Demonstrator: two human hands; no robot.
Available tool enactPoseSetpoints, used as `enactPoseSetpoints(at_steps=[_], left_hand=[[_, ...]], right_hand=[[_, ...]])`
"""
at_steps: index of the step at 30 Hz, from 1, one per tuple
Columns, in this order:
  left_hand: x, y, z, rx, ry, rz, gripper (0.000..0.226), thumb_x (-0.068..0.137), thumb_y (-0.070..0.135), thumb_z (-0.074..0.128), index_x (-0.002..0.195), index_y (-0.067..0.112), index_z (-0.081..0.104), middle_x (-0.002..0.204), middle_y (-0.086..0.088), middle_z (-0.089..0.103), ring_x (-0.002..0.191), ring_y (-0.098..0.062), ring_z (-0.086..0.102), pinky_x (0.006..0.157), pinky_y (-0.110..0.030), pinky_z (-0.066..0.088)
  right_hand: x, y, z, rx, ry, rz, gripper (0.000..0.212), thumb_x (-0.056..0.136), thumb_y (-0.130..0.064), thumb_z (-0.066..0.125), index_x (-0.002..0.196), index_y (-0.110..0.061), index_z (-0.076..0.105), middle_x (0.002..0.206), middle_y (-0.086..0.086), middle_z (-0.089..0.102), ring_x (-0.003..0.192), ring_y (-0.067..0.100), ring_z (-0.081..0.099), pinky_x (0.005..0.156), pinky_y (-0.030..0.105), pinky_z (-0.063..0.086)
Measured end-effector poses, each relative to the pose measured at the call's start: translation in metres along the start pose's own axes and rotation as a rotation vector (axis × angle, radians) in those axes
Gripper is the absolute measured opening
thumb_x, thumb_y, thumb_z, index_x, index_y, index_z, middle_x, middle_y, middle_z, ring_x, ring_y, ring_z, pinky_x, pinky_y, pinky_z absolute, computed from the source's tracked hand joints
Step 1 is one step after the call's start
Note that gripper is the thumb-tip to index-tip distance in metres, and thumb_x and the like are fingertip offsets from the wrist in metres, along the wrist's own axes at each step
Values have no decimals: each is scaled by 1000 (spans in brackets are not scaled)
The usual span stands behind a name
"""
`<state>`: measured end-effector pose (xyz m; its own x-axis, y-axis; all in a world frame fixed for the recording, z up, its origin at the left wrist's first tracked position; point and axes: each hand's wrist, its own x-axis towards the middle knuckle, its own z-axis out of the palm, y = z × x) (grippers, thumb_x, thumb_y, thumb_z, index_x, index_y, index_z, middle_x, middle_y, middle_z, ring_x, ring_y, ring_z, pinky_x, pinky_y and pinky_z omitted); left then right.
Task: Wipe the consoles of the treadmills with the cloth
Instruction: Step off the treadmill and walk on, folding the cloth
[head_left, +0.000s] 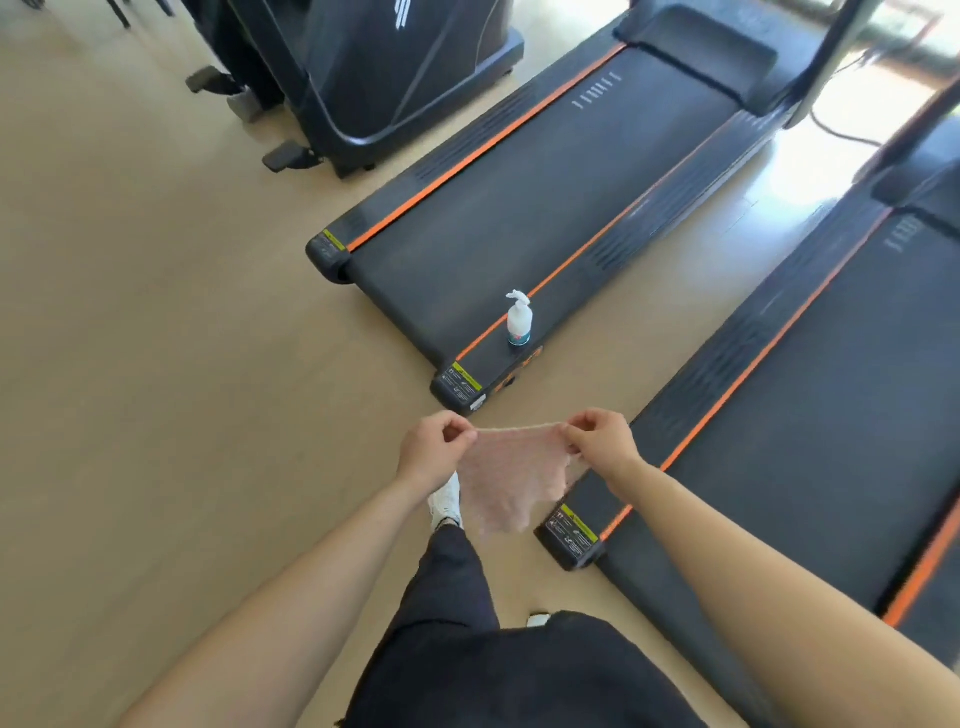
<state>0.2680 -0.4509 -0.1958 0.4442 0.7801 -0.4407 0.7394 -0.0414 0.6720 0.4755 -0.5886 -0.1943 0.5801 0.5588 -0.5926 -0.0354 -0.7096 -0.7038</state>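
A thin pale pink cloth hangs spread between my two hands in front of me. My left hand pinches its upper left corner and my right hand pinches its upper right corner. Two black treadmills with orange stripes lie ahead: one straight in front and one to the right. Their consoles are out of view; only the decks and part of an upright show. A small white spray bottle stands upright on the rear right corner of the front treadmill's deck.
Another black exercise machine with pedals stands at the back left. The floor is beige and stretches to the left. My dark trousers and a white shoe are below the cloth. A cable lies on the floor by the window glare.
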Motion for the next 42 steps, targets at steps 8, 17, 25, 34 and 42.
enactPoseSetpoints(at_steps=[8, 17, 25, 34, 42], left_hand=[[226, 87, -46, 68, -150, 177, 12, 86, 26, 74, 77, 31, 69, 79, 13, 73, 81, -11, 70, 79, -28, 53], [419, 188, -27, 101, -211, 242, 10, 92, 25, 74, 95, 16, 77, 86, 9, 73, 82, -6, 67, 84, -29, 56], [510, 174, 28, 57, -248, 157, 7, 93, 25, 73, 97, 20, 75, 91, 9, 74, 90, -9, 70, 84, -30, 60], [523, 140, 62, 92, -455, -9, 9, 91, 26, 73, 94, 18, 72, 83, 7, 73, 78, -13, 69, 82, -44, 63], [473, 101, 79, -190, -691, -273, 6, 96, 7, 68, 92, 11, 68, 84, -6, 70, 78, -21, 66, 88, -53, 62]], right_hand=[[148, -127, -21, 103, 235, 41, 6, 91, -7, 71, 87, -6, 67, 80, 11, 69, 62, 19, 68, 59, 30, 61], [328, -187, -65, 203, 395, 58, 16, 83, -11, 71, 73, -23, 68, 83, 4, 75, 88, 28, 73, 81, 42, 62], [408, -151, -55, 221, 439, 77, 9, 87, -18, 73, 80, -23, 72, 79, -11, 70, 77, 4, 64, 70, 18, 52], [435, -129, -36, 130, 513, 151, 3, 90, -17, 70, 88, -18, 72, 77, -11, 65, 68, -3, 57, 61, 4, 39], [447, -132, -19, -83, 465, 141, 9, 87, -13, 66, 90, -11, 74, 80, -3, 67, 76, 11, 59, 71, 19, 46]])
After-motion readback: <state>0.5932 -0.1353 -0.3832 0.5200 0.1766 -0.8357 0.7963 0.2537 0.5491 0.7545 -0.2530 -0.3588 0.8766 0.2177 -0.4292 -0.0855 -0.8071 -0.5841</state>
